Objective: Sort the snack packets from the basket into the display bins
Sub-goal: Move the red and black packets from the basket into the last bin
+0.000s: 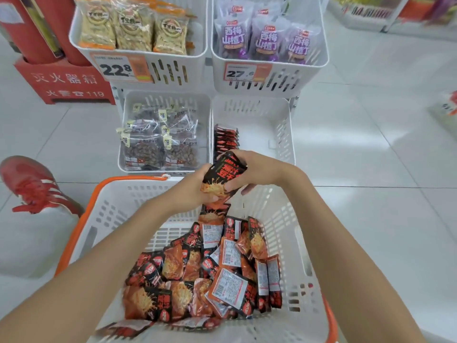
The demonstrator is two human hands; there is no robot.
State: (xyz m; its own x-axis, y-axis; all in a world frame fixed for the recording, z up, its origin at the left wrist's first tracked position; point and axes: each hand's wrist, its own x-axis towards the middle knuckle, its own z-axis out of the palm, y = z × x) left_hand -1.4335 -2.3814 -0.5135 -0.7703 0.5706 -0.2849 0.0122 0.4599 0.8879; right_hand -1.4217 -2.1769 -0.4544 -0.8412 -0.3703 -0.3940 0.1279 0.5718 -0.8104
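- Head view: I have both hands meeting at frame centre, over the far rim of the white basket [118, 209] with the orange handle.
- My left hand [195, 188] and right hand [257, 169] are both closed on a small stack of black-and-orange snack packets [223, 175]; the left grip holds its lower left edge, the right grip wraps over its top and right side.
- The held stack sits just in front of the lower right display bin [277, 129], whose left side already holds a row of the same packets [226, 138] standing on edge.
- A loose heap of packets [210, 273] lies in the basket, lower centre, below my wrists.
- Lower left bin [128, 100] holds clear bags of brown snacks; upper bins hold yellow and purple bags.
- A red shoe [32, 184] shows at left.
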